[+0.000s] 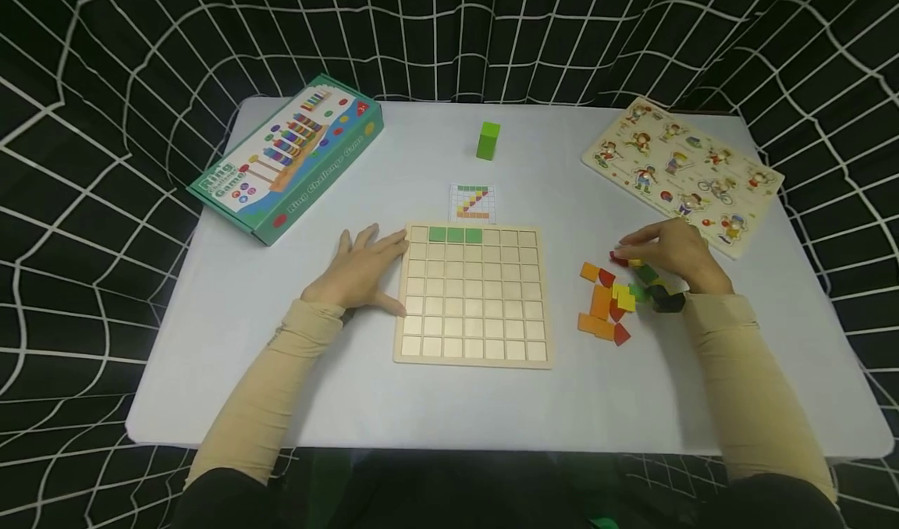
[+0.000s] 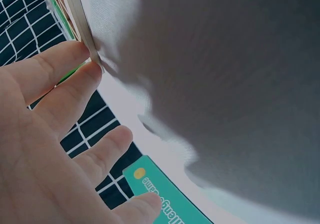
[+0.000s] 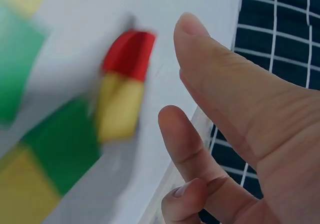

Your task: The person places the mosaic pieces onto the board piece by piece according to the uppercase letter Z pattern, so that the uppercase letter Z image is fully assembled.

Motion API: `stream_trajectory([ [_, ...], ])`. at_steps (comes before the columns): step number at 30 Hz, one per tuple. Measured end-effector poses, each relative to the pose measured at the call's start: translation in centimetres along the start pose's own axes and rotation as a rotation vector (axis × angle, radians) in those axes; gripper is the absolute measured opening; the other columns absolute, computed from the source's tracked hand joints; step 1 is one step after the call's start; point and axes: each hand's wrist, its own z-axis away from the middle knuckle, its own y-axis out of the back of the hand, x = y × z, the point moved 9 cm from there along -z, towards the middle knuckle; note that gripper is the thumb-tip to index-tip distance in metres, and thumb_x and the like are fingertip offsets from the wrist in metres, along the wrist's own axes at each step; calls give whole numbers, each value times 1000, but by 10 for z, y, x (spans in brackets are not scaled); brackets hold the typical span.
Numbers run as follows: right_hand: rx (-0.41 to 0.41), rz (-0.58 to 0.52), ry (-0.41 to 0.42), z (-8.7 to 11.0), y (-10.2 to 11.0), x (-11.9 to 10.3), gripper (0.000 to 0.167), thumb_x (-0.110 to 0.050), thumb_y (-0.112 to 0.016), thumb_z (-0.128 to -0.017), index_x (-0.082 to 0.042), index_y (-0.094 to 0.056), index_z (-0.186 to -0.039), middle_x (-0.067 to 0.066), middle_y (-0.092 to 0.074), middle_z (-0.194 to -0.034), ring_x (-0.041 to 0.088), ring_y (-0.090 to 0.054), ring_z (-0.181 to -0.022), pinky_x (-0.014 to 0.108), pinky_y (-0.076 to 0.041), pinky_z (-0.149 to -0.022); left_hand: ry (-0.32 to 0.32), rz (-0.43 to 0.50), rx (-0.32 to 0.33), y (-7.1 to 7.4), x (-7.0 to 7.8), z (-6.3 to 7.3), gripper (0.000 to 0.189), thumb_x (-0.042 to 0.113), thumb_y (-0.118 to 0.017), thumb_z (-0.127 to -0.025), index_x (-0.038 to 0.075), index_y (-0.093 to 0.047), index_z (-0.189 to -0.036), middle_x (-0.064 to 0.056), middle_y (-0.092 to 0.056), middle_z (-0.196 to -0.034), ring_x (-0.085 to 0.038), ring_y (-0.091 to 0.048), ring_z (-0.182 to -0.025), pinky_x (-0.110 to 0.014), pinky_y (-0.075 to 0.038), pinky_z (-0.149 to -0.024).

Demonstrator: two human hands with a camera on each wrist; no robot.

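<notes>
The square wooden grid board (image 1: pixel 472 289) lies flat in the middle of the white table, with three green squares (image 1: pixel 455 236) in its top row. My left hand (image 1: pixel 360 273) is spread at the board's left side; in the left wrist view fingertips (image 2: pixel 92 69) touch its edge. Over the far side of a loose heap of coloured pieces (image 1: pixel 600 303) hovers my right hand (image 1: pixel 670 250). Its thumb and fingers stand apart in the right wrist view, beside a red piece (image 3: pixel 131 53) and a yellow piece (image 3: pixel 120 106), with nothing gripped.
Behind the board lies a small pattern card (image 1: pixel 473 204), and farther back a green block (image 1: pixel 488 140). A Ring Challenge Game box (image 1: pixel 295 154) occupies the back left. On the back right is a picture puzzle board (image 1: pixel 684 172). White netting over dark cloth surrounds the table (image 1: pixel 492 408).
</notes>
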Motion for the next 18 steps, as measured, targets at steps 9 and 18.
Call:
stream_trajectory([
  [9, 8, 8, -74, 17, 10, 41, 64, -55, -71, -93, -4, -70, -130, 37, -42, -153, 48, -40, -133, 59, -42, -96, -6, -1, 12, -1, -2, -1, 118, 58, -88, -67, 14, -34, -162, -1, -19, -176, -48, -7, -161, -81, -3, -121],
  [18, 16, 53, -136, 21, 6, 57, 60, -58, -77, -86, -3, -78, -112, 31, -66, -126, 46, -47, -119, 63, -33, -93, 0, 16, 7, -2, -2, -1, 118, 57, -89, -66, 15, -35, -162, -2, -20, -175, -48, -7, -161, -81, -3, -121],
])
